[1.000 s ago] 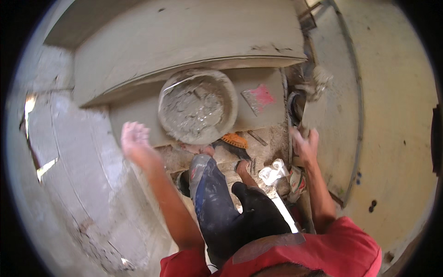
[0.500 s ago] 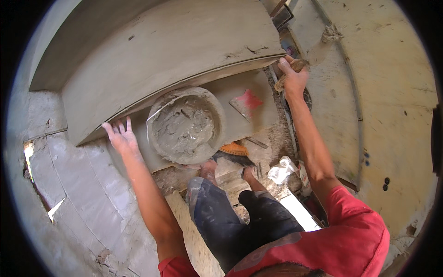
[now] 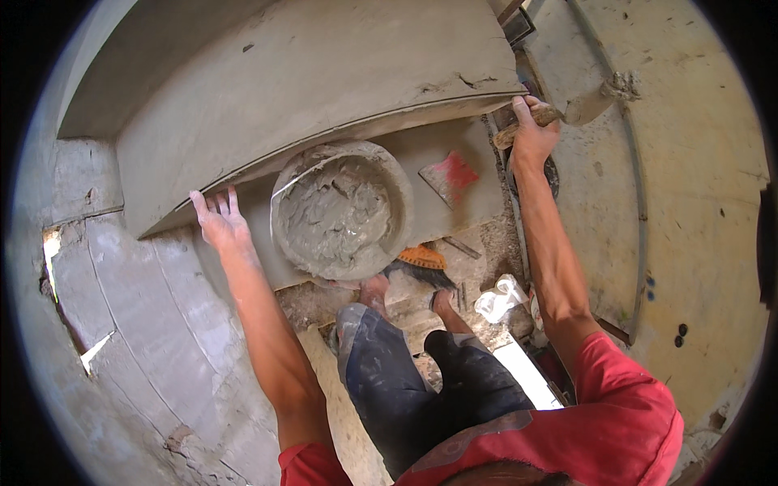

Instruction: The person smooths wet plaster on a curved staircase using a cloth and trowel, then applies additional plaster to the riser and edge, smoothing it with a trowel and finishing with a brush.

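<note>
A grey, mortar-smeared step [image 3: 348, 61] lies across the upper part, with a long thin edge [image 3: 324, 138] along its near side. My left hand [image 3: 223, 227] touches that edge near its left end, fingers stretched and apart. At the far right end, my right hand [image 3: 532, 139] is closed round the wooden handle of a trowel [image 3: 585, 108], its thumb tip against the edge. Mortar clings to the trowel's blade, which points right. Between my arms stands a bucket [image 3: 399, 182] of wet grey mortar [image 3: 340, 215] with a thin white handle.
Right of the bucket lies a flat, red-stained angular piece [image 3: 459, 172]. An orange brush [image 3: 423, 257] with dark bristles lies by my feet. White rounded objects [image 3: 500, 298] sit near my right forearm. Wooden boards [image 3: 689, 202] rise at right; a grey slab [image 3: 134, 300] lies at left.
The view has shifted slightly, so most things sit a little farther right. The trowel blade has tipped lower toward the right. Both hands stay by the edge.
</note>
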Demonstrator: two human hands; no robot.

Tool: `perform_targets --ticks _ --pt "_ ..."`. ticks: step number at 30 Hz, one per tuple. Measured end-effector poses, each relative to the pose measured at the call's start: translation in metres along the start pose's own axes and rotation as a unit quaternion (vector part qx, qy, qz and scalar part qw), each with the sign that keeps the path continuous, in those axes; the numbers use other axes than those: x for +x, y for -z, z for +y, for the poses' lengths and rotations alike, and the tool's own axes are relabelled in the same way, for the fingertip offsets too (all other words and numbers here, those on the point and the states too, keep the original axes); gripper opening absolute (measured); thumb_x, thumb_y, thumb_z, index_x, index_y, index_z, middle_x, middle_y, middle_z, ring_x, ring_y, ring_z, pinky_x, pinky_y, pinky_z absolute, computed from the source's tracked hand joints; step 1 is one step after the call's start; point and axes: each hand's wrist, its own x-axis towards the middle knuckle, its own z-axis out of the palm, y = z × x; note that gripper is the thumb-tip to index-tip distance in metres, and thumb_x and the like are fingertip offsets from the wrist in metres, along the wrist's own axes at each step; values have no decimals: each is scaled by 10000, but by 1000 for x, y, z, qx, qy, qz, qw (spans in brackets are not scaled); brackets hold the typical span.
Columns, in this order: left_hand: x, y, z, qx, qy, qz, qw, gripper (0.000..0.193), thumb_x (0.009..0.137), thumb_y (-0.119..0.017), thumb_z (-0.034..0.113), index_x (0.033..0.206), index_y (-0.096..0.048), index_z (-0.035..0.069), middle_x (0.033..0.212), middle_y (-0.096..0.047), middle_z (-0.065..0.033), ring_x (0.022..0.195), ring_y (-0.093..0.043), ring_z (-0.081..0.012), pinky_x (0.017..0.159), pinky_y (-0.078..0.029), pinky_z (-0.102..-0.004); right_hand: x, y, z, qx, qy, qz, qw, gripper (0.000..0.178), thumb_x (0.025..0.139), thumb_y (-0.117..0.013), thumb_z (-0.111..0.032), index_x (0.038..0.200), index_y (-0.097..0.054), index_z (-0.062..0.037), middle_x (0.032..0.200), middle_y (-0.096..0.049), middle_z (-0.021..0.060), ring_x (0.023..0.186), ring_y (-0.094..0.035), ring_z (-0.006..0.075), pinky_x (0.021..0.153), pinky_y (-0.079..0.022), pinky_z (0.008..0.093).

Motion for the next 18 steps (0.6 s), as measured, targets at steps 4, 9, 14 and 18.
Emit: perform_targets --ticks 4,9,14,18 --pt "0 -3 0 8 -15 20 1000 841 1023 -792 251 1631 -311 -76 1703 -275 -239 1595 -284 -432 1242 -452 -652 1 0 -1 -23 -1 -10 1000 240 899 -884 -38 1006 -669 -40 1077 -737 68 992 -671 158 944 -543 337" --pt "0 -4 3 23 -8 16 1000 858 1028 -786 235 1640 -281 -90 1713 -252 -245 1607 -260 -439 1239 -457 -660 1 0 2 0 14 3 1000 234 894 -880 -68 1041 -717 14 1037 -718 60 934 -649 153 879 -537 316" --pt "-5 -8 6 15 -10 11 1000 848 1036 -775 222 1632 -275 -113 1715 -249 -257 1617 -247 -440 1231 -466 -661 3 1 4 -10 19 5 1000 242 895 -879 -61 1044 -700 5 1070 -727 73 966 -657 166 907 -533 322" --pt "-8 -7 5 30 -12 6 999 848 1047 -762 234 1640 -263 -111 1737 -214 -264 1629 -219 -441 1238 -459 -655 4 1 4 25 21 -13 999 252 901 -882 -25 999 -652 -53 1105 -745 85 1024 -672 173 978 -534 351"
